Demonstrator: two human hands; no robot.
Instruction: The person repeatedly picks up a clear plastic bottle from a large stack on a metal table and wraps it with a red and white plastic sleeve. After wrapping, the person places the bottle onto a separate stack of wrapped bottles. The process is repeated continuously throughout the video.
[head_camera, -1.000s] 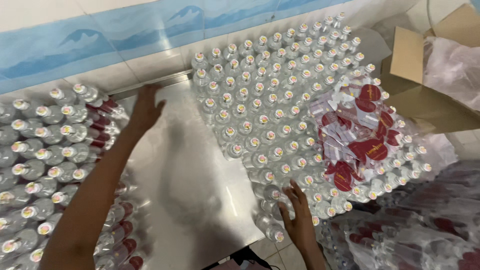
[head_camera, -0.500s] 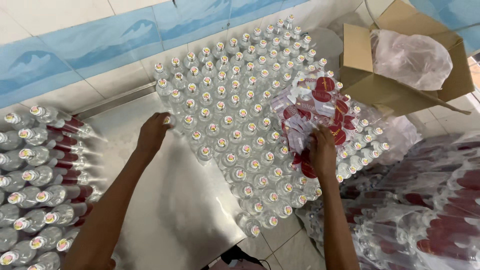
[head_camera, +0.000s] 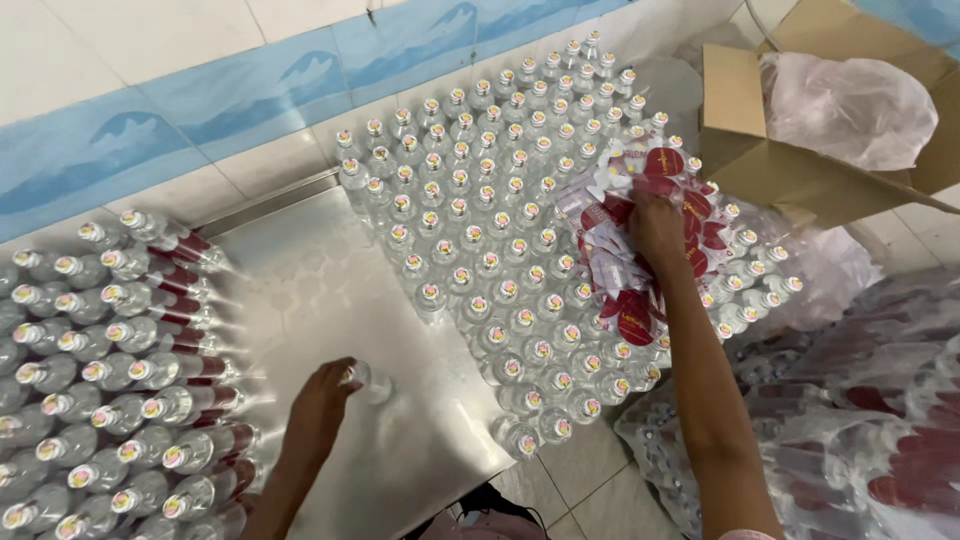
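Gripping one small clear plastic bottle (head_camera: 368, 380) on bare steel tabletop (head_camera: 300, 290), left hand (head_camera: 322, 405) closed round it; right hand (head_camera: 657, 228) pinched red-white label sleeves (head_camera: 630, 250) atop upright bottle block (head_camera: 480, 250), w/in reach.

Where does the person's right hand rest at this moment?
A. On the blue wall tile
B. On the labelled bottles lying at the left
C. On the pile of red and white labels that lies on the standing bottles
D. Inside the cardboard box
C: the right hand lies on the red and white labels atop the standing bottles, while the left hand holds one small clear bottle on the metal table.
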